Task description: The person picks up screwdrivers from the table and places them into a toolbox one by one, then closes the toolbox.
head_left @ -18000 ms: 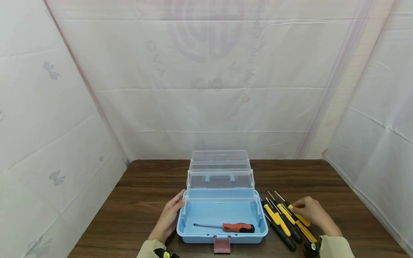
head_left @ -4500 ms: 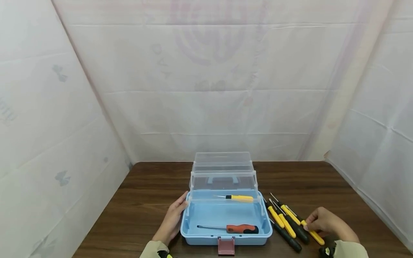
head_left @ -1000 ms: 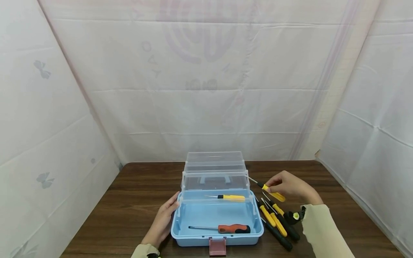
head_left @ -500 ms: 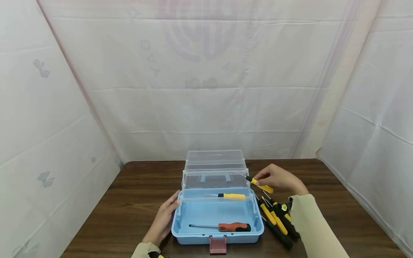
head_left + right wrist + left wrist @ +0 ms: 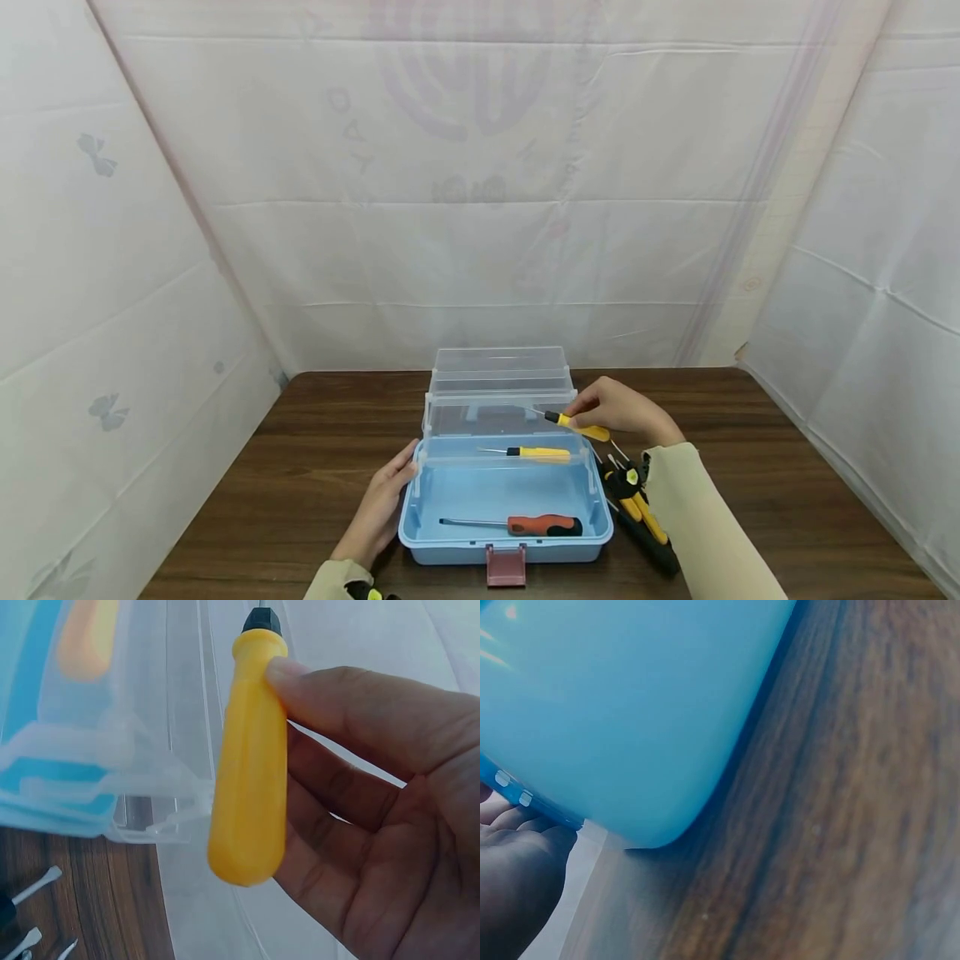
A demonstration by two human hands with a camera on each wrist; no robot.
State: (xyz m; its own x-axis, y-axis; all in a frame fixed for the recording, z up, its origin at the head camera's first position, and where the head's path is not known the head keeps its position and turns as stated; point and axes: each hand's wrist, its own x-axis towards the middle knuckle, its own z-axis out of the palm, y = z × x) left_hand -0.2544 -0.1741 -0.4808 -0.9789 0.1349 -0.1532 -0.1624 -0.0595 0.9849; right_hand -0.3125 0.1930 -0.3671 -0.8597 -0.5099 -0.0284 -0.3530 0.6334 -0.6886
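Right hand (image 5: 618, 411) pinching a yellow screwdriver (image 5: 577, 424) above the clear tray (image 5: 498, 414).
Left hand (image 5: 384, 498), fingers straight and together, presses the blue toolbox (image 5: 498, 546) wall.

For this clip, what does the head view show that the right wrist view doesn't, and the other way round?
Only the head view shows the left hand resting against the blue toolbox, the orange-handled screwdriver in its bottom, the screwdrivers lying on the table beside the box, and the carried tool's full shaft. Only the right wrist view shows the grip closely: the fingertips pinch the handle near its black collar, and the butt end sticks out free. Both show the right hand holding a yellow-handled screwdriver over the clear tray, with another yellow-handled screwdriver already in the box.
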